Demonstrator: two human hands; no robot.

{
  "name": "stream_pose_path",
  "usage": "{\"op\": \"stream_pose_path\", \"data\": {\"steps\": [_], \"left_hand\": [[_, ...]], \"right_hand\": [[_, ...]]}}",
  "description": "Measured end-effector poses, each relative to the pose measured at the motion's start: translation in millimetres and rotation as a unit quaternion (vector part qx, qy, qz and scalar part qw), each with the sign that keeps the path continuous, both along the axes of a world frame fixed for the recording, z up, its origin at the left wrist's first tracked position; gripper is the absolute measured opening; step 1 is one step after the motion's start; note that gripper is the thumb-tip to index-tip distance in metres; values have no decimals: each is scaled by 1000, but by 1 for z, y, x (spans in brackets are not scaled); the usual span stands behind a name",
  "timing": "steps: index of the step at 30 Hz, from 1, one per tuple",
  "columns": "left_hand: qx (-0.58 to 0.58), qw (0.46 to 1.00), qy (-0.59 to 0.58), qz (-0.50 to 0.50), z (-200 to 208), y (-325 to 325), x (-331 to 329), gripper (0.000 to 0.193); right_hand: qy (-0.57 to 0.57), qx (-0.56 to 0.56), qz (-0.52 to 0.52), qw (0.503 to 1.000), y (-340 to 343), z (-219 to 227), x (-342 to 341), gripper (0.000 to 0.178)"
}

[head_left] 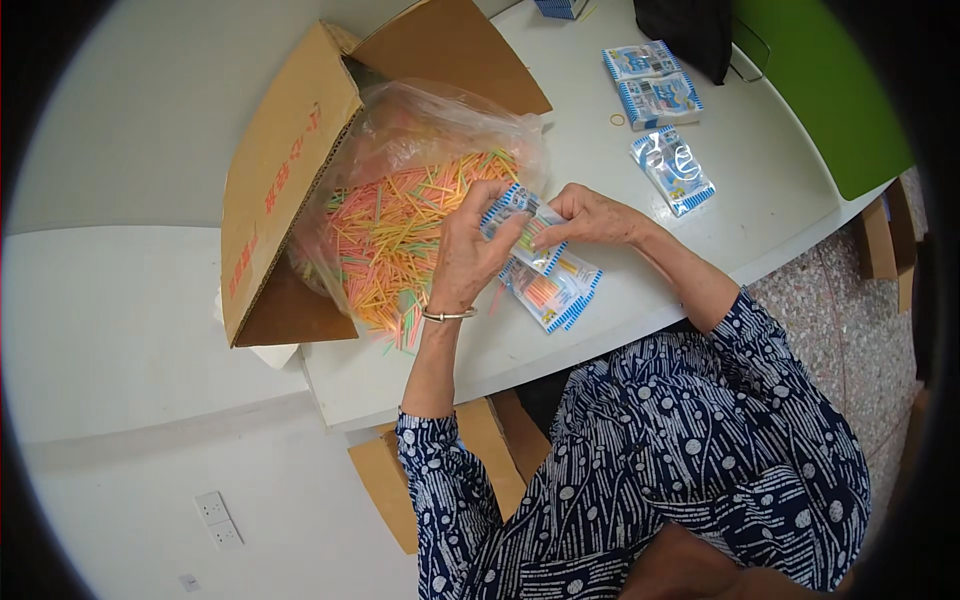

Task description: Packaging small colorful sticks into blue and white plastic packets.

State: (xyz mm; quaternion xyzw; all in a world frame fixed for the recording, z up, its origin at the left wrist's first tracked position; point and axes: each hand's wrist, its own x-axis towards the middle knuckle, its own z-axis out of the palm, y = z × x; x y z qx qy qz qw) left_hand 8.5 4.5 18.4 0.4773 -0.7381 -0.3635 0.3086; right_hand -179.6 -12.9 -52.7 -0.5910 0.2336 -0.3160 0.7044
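Between my two hands is a small blue-and-white plastic packet (545,258) with a clear part, through which coloured sticks show. My left hand (468,250), with a bangle on its wrist, grips the packet along its left side. The fingers of my right hand (598,217) are closed on its right side. Under the held packet, more such packets (553,297) with pink-orange sticks lie overlapping on the white table (740,215). Just left of my left hand is a heap of thin pink, yellow, orange and green sticks (395,235) in a clear plastic bag (400,130).
A cardboard box (290,180) lies on its side around the bag, its flaps spread. Farther right are stacked packets (662,98), a single packet (672,170) and a rubber band (617,119). A black bag (685,30) and a green board (830,90) stand at the far right.
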Motion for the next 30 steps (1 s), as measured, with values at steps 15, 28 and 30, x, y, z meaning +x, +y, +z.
{"op": "stream_pose_path", "data": {"steps": [15,28,30], "left_hand": [[46,997,43,35,-21,0,46,19],[-324,834,-419,-155,-64,13,48,27],[-322,822,-440,-165,-64,9,44,25]], "right_hand": [[70,4,-122,990,-10,10,-20,29],[40,47,-131,989,-10,5,-14,23],[18,56,-99,993,-12,-3,-11,24]]}}
